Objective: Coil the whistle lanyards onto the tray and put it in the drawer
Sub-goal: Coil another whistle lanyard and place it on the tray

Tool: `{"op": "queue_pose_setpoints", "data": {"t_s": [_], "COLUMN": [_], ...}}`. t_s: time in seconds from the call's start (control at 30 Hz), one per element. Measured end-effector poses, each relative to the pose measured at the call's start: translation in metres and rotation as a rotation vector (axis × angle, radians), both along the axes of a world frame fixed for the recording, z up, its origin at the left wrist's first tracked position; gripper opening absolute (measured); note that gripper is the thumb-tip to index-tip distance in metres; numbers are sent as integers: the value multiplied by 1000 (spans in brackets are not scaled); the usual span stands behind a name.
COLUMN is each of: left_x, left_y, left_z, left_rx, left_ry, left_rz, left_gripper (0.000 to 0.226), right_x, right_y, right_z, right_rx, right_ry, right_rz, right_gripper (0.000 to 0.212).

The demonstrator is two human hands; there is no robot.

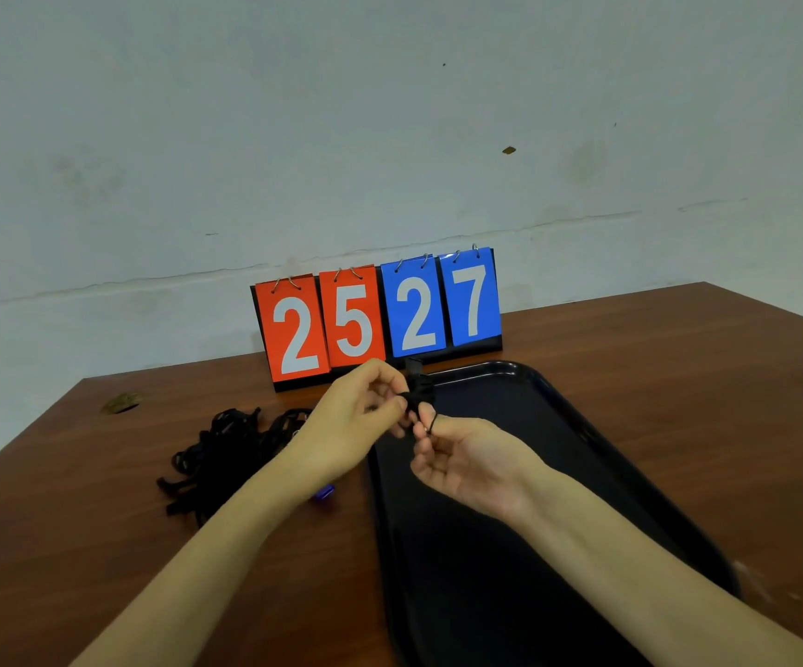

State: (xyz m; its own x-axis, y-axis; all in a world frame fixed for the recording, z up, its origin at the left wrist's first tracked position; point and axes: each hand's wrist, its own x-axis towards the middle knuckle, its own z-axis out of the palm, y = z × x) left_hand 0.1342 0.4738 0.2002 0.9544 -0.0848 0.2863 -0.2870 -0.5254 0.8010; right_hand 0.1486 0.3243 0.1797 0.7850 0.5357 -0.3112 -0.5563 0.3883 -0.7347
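- Lanyard bundle (420, 396): a small black wad held in the air over the far left corner of the tray (564, 426). It is above the tray, not resting on it.
- Left hand (353, 416): its fingertips are curled in and pinch the bundle from the tray's left side.
- Right hand (469, 466): palm up over the tray, thumb and forefinger nipping a thin cord end below the bundle. The other fingers are loosely curled.
- Bundle axis: roughly upright, running from the right hand's pinch up toward the tray's far rim. Both hands are on it, and the right hand sits further over the tray.
- Judgement: the coming move is a short drop straight down. The tray's left rim lies almost under the left hand, so a slight shift to the tray's right would land the coil clear of the edge.
- Open room: the tray's long axis runs away from the person, and dark bare floor shows down its length.
- Pile of lanyards (223, 457): loose black straps on the table (678, 377), left of the tray and apart from its rim. The left hand is the nearer one.
- Blue whistle (324, 492): just beside the tray's left rim, partly hidden by the left forearm.
- Flip scoreboard (375, 320): stands just beyond the tray's far rim, reads 25 and 27, and limits forward reach.
- No drawer in view.
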Motion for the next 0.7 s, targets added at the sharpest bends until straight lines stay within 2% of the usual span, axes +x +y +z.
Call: {"op": "queue_pose_setpoints", "data": {"t_s": [0.13, 0.27, 0.33, 0.4, 0.53, 0.7], "left_x": [3, 5, 5, 5, 4, 0], "left_y": [-9, -9, -8, -7, -7, -3], "left_z": [-14, -19, -19, -18, -13, 1], "left_rx": [-260, -338, -356, -320, -267, -337], "left_ry": [78, 106, 115, 109, 79, 126], "left_rz": [100, 98, 86, 81, 53, -35], "left_gripper": [14, 19, 23, 25, 22, 16], "right_x": [-2, -4, -4, -3, 1, 9], "right_y": [4, 7, 7, 6, -2, -16], "right_z": [-7, -9, -9, -8, 2, 10], "right_rx": [-178, -331, -346, -269, -40, 184], "right_ry": [-211, -324, -335, -263, 29, 329], "right_rz": [-102, -149, -146, -112, 1, 174], "right_gripper": [15, 18, 18, 15, 11, 13]}}
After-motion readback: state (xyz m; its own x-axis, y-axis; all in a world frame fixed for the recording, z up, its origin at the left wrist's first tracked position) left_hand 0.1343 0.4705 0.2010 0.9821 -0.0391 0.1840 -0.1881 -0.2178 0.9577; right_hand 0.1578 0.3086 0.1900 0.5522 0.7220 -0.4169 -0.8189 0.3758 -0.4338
